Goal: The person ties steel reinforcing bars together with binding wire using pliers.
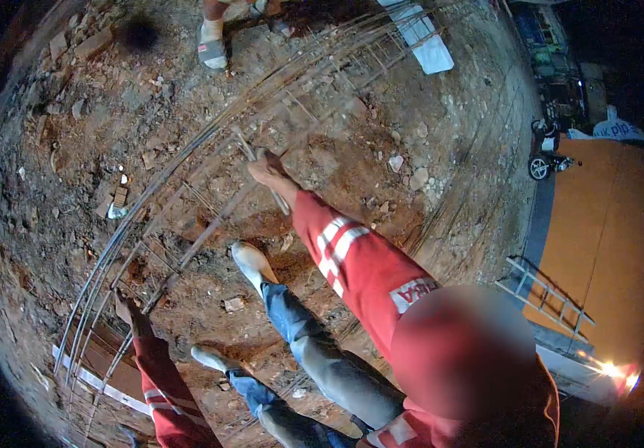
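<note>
A long curved cage of thin steel bars lies over the dirt in front of me. My left hand, in a red sleeve, is at the lower left with its fingers closed on a bar of the cage. Farther up, my right hand is closed around a thin metal tool that sticks out on both sides of the fist. This hand is over the inner side of the cage; whether the tool touches a bar cannot be made out. My shoes stand on the soil beside the cage.
Another person's foot is at the top, beyond the bars. A white board lies near the cage's upper end. Stones and brick pieces litter the ground. On the right are a motorcycle, an orange surface and a ladder.
</note>
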Tool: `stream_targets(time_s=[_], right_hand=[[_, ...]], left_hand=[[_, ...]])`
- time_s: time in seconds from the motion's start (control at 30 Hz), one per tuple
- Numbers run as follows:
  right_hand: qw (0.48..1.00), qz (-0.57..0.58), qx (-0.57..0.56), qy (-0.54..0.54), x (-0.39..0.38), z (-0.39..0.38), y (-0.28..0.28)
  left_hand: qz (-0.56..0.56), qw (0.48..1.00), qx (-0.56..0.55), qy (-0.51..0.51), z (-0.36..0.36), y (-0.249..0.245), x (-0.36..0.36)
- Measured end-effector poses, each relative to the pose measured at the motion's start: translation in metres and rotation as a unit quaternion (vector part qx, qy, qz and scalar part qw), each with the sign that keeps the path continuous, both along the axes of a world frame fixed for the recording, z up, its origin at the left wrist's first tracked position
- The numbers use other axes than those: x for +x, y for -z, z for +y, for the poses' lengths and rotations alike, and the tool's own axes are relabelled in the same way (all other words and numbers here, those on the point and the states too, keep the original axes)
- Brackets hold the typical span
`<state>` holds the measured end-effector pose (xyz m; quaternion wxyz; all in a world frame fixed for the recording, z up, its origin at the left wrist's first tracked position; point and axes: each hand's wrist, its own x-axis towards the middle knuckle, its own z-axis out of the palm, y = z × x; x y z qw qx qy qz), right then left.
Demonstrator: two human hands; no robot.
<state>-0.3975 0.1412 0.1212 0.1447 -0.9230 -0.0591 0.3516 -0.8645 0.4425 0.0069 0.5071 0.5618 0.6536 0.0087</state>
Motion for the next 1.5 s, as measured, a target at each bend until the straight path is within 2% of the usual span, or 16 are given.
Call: stream_targets(time_s=[0.3, 0.4, 0.53, 0.67, 0.73, 0.83, 0.97, 1.03, 1.07, 1.13, 1.2, 1.27, 1.33, 1.43, 1.47, 1.5], right_hand=[[0.993, 0.068, 0.048, -0.082, -0.014, -0.111, 0.034], [0.992, 0.078, 0.076, -0.057, 0.006, -0.126, 0.064], [0.995, 0.068, 0.06, -0.041, 0.018, -0.128, 0.085], [0.995, 0.073, 0.064, -0.036, -0.012, -0.126, 0.066], [0.992, 0.111, 0.064, -0.022, -0.053, -0.119, 0.035], [0.981, 0.188, 0.041, -0.034, -0.145, -0.104, -0.021], [0.96, 0.186, -0.012, -0.21, -0.29, -0.038, -0.115], [0.965, 0.21, -0.046, -0.151, -0.354, -0.005, -0.133], [0.965, 0.209, -0.052, -0.152, -0.383, 0.006, -0.128], [0.965, 0.194, 0.024, -0.176, -0.429, 0.009, -0.122], [0.958, 0.161, -0.038, -0.236, -0.462, 0.034, -0.095], [0.939, 0.144, -0.076, -0.304, -0.491, 0.037, -0.076], [0.945, 0.102, -0.046, -0.308, -0.521, 0.064, -0.034], [0.956, 0.067, -0.04, -0.283, -0.552, 0.089, 0.007], [0.959, 0.06, -0.047, -0.272, -0.558, 0.09, 0.015], [0.961, 0.057, -0.051, -0.264, -0.563, 0.089, 0.018]], left_hand=[[-0.058, 0.997, 0.03, 0.051, -0.101, -0.035, -0.02], [-0.063, 0.996, 0.062, 0.0, -0.102, -0.052, 0.003], [0.04, 0.999, 0.022, -0.019, -0.108, -0.072, 0.022], [0.055, 0.979, 0.194, 0.01, -0.131, -0.119, 0.004], [-0.047, 0.99, 0.113, -0.074, -0.133, -0.177, -0.019], [-0.037, 0.991, 0.095, -0.086, -0.139, -0.204, -0.088], [-0.06, 0.969, -0.011, -0.241, -0.137, -0.187, -0.196], [-0.174, 0.9, -0.093, -0.39, -0.118, -0.168, -0.257], [-0.131, 0.902, -0.103, -0.398, -0.107, -0.162, -0.289], [-0.11, 0.944, 0.073, -0.302, -0.102, -0.1, -0.366], [-0.019, 0.977, 0.012, -0.211, -0.06, -0.127, -0.389], [-0.063, 0.977, -0.054, -0.197, -0.047, -0.134, -0.399], [-0.102, 0.988, 0.098, -0.057, -0.021, -0.123, -0.404], [-0.057, 0.995, 0.036, -0.073, 0.046, -0.159, -0.399], [-0.016, 0.975, 0.218, 0.031, 0.07, -0.14, -0.404], [-0.016, 0.976, 0.203, 0.08, 0.099, -0.124, -0.405]])
